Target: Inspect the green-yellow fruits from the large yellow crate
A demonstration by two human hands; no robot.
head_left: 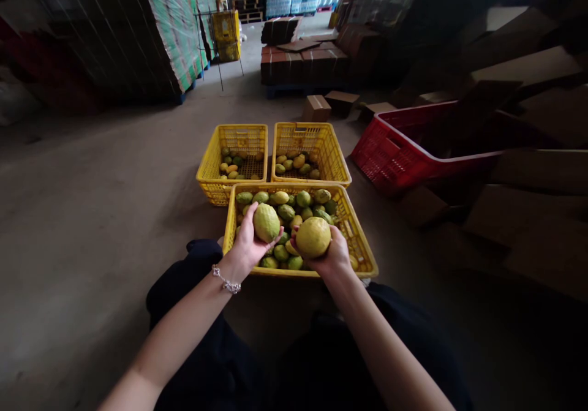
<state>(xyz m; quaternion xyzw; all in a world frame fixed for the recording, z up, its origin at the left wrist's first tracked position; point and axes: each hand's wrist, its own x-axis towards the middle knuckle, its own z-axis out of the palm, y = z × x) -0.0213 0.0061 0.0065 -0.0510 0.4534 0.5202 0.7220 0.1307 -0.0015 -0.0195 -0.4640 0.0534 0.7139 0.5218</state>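
To you, the left fruit [266,222] looks pale yellow-green, the right fruit [313,237] yellower. Your near crate [360,239] and the two far crates [209,154] are yellow with slotted grids; the right-hand crate [380,157] is red, your bracelet [226,280] silvery.

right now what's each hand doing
Left hand: holding a green-yellow fruit.
Right hand: holding a yellower fruit.
Both above the near yellow crate.

Front crate [370,258]: yellow plastic, slight sheen
Red crate [383,154]: plastic, glossy rim
Left fruit [266,222]: bumpy, softly shining skin
Right fruit [313,237]: smoother here, soft sheen
Bracelet [226,280]: shiny, metal-looking
Floor [114,172]: matt, concrete-looking
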